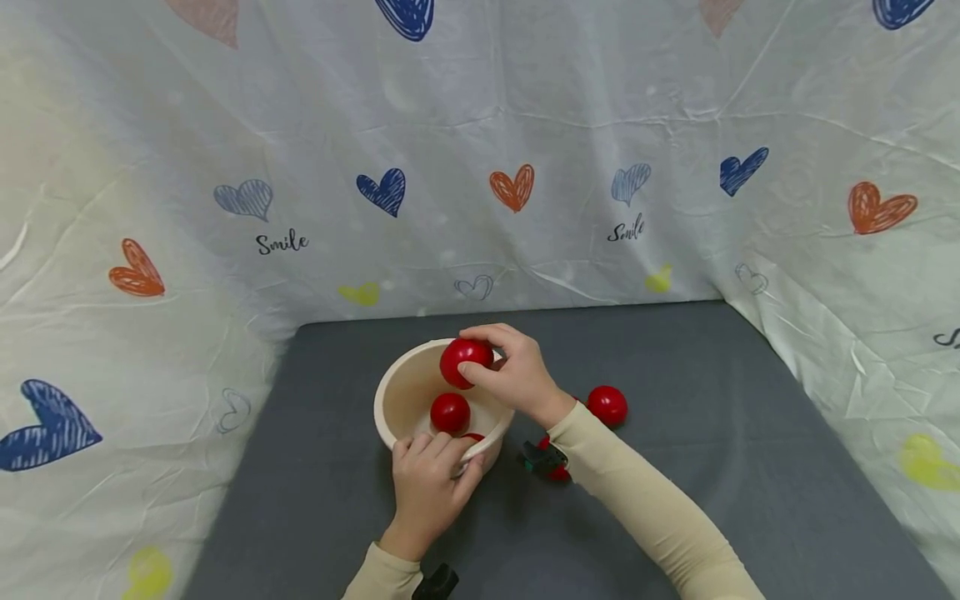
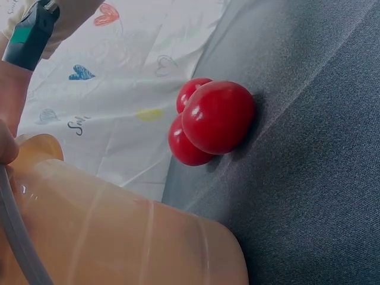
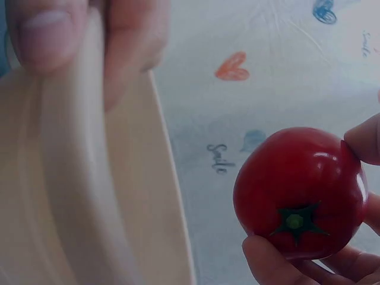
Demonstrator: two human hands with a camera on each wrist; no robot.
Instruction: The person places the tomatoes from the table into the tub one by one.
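The head view looks forward and down; wrist views (close-up) share the bucket (image 1: 399, 390).

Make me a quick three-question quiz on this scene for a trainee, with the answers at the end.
1. What color is the star-shaped top on the tomato in the right hand?
2. True or false: the left hand grips the bucket by its rim.
3. In the left wrist view, how many red round items lie outside the bucket? A) one B) three C) five

Key: 1. Green. 2. True. 3. B.
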